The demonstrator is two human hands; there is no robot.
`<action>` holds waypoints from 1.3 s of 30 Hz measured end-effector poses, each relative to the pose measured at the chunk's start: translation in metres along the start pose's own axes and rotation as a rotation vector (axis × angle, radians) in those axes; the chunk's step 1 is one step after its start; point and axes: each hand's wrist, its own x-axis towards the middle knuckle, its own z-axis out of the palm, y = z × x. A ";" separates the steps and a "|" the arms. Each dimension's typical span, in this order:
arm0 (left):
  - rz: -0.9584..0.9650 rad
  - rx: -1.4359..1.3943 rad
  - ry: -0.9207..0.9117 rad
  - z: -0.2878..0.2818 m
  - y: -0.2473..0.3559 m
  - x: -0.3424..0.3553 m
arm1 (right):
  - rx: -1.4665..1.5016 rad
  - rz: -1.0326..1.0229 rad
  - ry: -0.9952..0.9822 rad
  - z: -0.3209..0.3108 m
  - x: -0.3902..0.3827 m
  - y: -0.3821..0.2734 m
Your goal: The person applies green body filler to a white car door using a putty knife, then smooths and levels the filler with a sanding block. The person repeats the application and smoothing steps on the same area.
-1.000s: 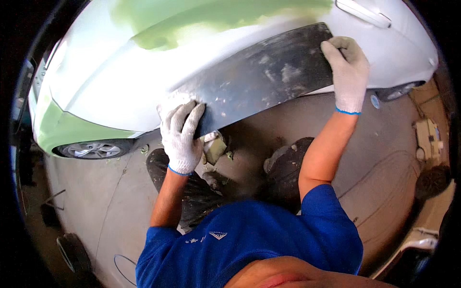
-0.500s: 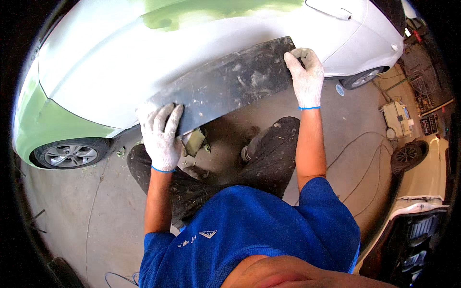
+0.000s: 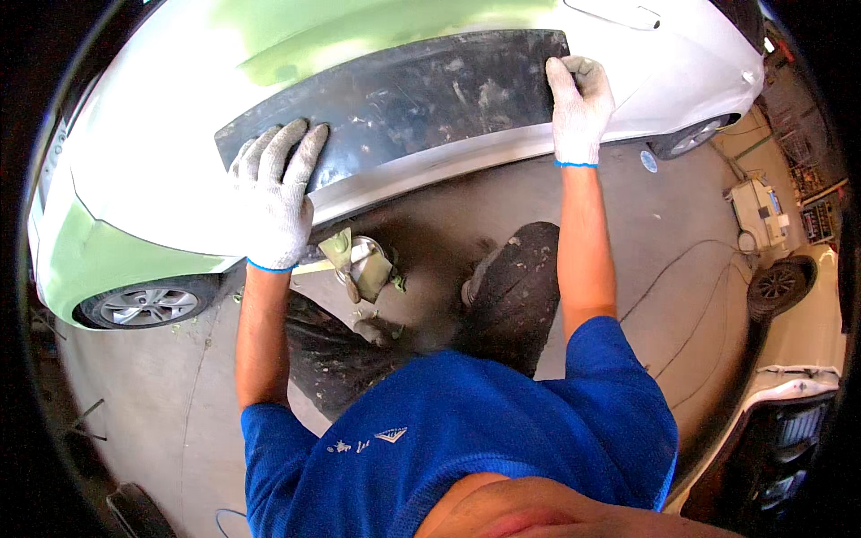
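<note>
A long, dark, scuffed flat sheet [image 3: 430, 103] is held lengthwise against the side of a white car [image 3: 179, 179], just below a pale green smeared patch [image 3: 269, 65]. My left hand [image 3: 276, 202], in a white knitted glove, grips the sheet's lower edge near its left end, fingers over the face and thumb hidden. At the right end, my gloved right hand [image 3: 581, 112] pinches the short edge between thumb and curled fingers. The sheet looks slightly bowed, though the fisheye lens also bends edges. Its back is hidden.
On the floor between my knees stands a round container [image 3: 363, 260] with green-smeared pieces on it. A front wheel [image 3: 148, 307] is at left. Cables [image 3: 677, 305] run over the floor at right, near a boxy machine [image 3: 758, 215] and another car [image 3: 798, 341].
Both hands have raised the sheet up and away from me, the left end most, so it now lies higher on the car's side. The container below is more exposed.
</note>
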 end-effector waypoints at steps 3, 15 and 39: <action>0.022 0.052 0.032 0.009 -0.008 0.013 | 0.085 0.009 0.035 0.013 0.012 0.006; 0.060 0.185 0.079 0.035 -0.015 0.045 | 0.080 -0.092 0.139 0.035 0.040 0.047; 0.051 0.184 0.097 0.048 -0.011 0.049 | 0.102 -0.113 0.180 0.036 0.055 0.063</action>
